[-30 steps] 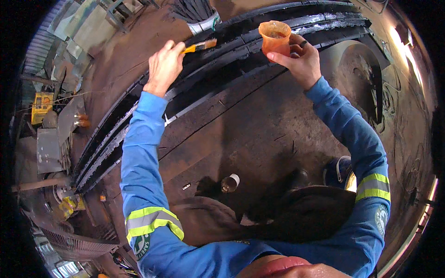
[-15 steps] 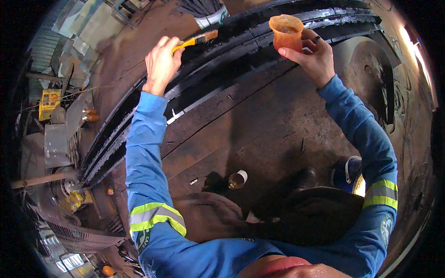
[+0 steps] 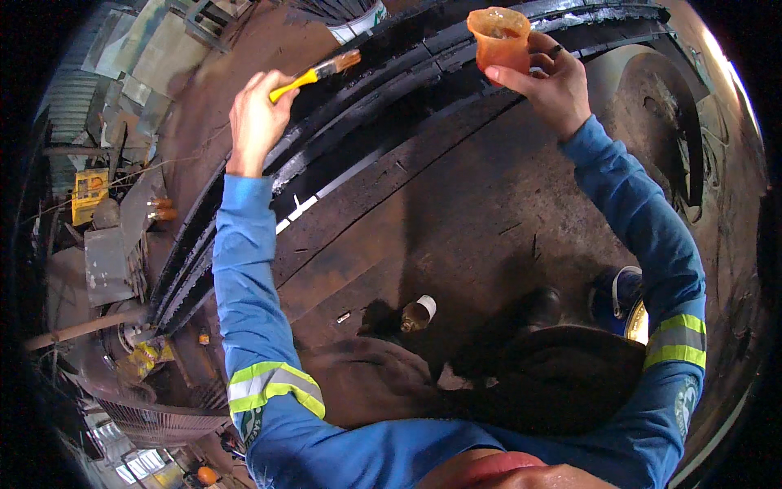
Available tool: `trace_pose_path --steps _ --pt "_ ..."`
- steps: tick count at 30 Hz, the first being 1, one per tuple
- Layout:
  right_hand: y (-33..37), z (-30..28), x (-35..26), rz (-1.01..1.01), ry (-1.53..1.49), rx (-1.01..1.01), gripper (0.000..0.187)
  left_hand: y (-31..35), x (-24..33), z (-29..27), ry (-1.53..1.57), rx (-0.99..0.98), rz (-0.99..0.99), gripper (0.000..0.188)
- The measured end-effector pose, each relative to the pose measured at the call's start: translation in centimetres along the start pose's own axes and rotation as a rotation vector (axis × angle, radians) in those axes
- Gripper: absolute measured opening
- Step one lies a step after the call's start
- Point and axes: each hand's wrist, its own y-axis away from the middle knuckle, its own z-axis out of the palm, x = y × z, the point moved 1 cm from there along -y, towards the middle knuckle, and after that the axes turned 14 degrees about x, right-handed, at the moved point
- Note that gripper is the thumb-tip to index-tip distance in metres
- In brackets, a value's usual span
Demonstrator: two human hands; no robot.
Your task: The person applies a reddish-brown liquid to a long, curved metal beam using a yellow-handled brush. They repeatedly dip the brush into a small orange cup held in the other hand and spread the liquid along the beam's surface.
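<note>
My left hand (image 3: 259, 114) is closed round the yellow handle of a paintbrush (image 3: 316, 74). Its bristles, stained orange-brown, point up and right over the long black beams (image 3: 358, 110). In my right hand (image 3: 556, 88) is an orange translucent cup (image 3: 498, 45) with an uneven, flared rim, gripped round its side with the thumb in front. Some stuff shows inside the cup, but I cannot tell what it is. The cup hangs above the right part of the beams, whose black surfaces look shiny in places. Brush and cup are well apart.
A dark blue bucket (image 3: 612, 295) stands by my right leg. Near my feet lies a small container with a white end (image 3: 419, 313). Sheet-metal scraps and a yellow box (image 3: 90, 196) crowd the left side. Beyond the beams stands a white bucket (image 3: 358, 24) of dark rods.
My left hand has moved left and slightly down with the paintbrush, away from the cup. My right hand holds the cup a little higher and further left. The view has shifted slightly.
</note>
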Motion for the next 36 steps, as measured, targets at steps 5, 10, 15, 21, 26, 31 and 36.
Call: trace_pose_path --steps 5,10,15,21,26,31,36 --pt "0.5 0.2 -0.6 0.025 -0.037 -0.013 0.069 -0.1 -0.6 0.0 0.033 -0.012 -0.029 0.016" --pt "-0.1 -0.5 0.6 -0.003 -0.035 0.023 0.069 2.6 -4.0 -3.5 -0.096 -0.101 -0.071 0.017" --pt "-0.1 -0.2 0.7 -0.008 -0.002 0.015 0.069 3.4 -5.1 -6.3 -0.18 -0.211 -0.122 0.016" --pt "0.2 0.6 0.5 -0.003 0.046 -0.013 0.071 3.0 -2.6 -2.6 -0.139 -0.125 0.002 0.016" --pt "0.2 0.6 0.6 -0.017 0.017 0.001 0.072 2.0 -0.3 -0.8 -0.063 -0.054 -0.019 0.015" --pt "0.0 0.3 0.3 -0.037 0.01 -0.005 0.071 3.9 -2.7 -3.4 -0.252 -0.151 0.042 0.013" --pt "-0.1 0.1 0.7 0.013 -0.006 0.001 0.069 2.6 -0.7 -2.2 -0.226 -0.073 0.123 0.012"
